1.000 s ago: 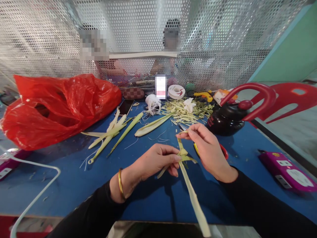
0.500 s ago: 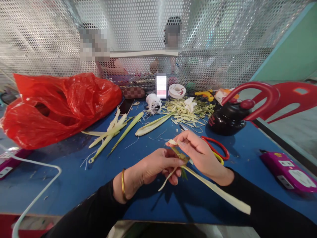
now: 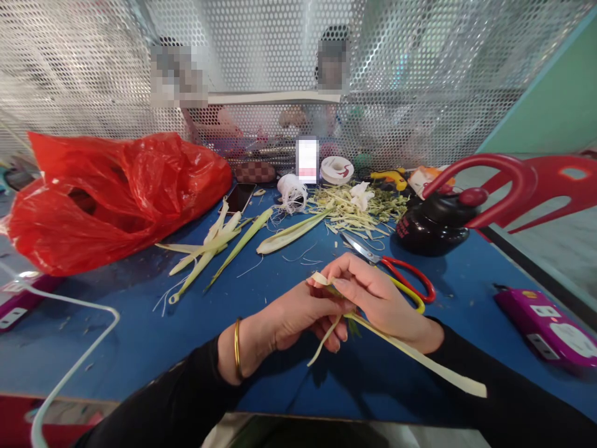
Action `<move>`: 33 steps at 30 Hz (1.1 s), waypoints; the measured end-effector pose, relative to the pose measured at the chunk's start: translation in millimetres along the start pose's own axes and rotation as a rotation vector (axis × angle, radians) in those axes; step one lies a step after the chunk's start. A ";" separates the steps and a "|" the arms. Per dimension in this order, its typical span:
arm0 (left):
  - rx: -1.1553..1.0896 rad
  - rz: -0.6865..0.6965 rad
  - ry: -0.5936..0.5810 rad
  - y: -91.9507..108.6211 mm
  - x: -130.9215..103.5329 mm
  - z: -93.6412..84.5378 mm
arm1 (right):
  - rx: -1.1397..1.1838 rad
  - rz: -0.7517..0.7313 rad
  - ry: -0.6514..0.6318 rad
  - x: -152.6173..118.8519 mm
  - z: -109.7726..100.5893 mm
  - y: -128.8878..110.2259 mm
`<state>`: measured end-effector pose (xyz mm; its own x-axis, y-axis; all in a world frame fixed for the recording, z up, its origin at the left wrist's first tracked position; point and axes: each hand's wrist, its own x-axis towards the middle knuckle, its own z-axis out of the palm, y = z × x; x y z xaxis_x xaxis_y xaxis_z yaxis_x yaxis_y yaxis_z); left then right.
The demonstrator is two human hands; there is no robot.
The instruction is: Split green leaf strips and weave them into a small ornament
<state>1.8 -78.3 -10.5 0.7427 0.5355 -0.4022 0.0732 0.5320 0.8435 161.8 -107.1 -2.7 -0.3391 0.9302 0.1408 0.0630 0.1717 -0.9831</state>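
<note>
Pale leaf strip (image 3: 443, 368) trails toward near right corner of worktop (image 3: 149, 342), not straight at near edge as a second ago; right hand (image 3: 373, 295) sits lower, closer to left hand (image 3: 303, 314), baring scissors (image 3: 373, 256). Strip held above worktop's near half. Left grip pinches folded part, mostly hidden, probably against loosening. Right grip pinches curled end (image 3: 321, 278), likely controlling it. Scissors lie just beyond right hand, presumably for easy reach.

Long strip (image 3: 420, 353): pale yellow-green, flat, blunt-ended, slanting down rightward from between left hand (image 3: 308, 314) and right hand (image 3: 380, 298).
Short strip (image 3: 321, 346): narrow, slightly curved, hanging below the left fingers.
Upper strip end (image 3: 321, 278): creamy, pinched at the right fingertips.
</note>
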 end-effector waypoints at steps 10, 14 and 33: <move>-0.158 0.153 0.277 9.0 1.4 -4.2 | -0.072 -0.055 0.608 9.0 -9.1 10.1; -0.258 0.385 0.572 16.8 0.3 -7.9 | -0.002 0.092 0.641 10.7 -11.3 12.3; -0.260 0.387 0.515 4.3 10.8 3.9 | 0.200 0.292 0.261 4.0 32.1 15.1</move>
<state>12.7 -72.7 -9.8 0.2679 0.9273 -0.2616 -0.3425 0.3455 0.8737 131.2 -111.2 -20.8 -0.0842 0.9856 -0.1465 -0.0709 -0.1526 -0.9857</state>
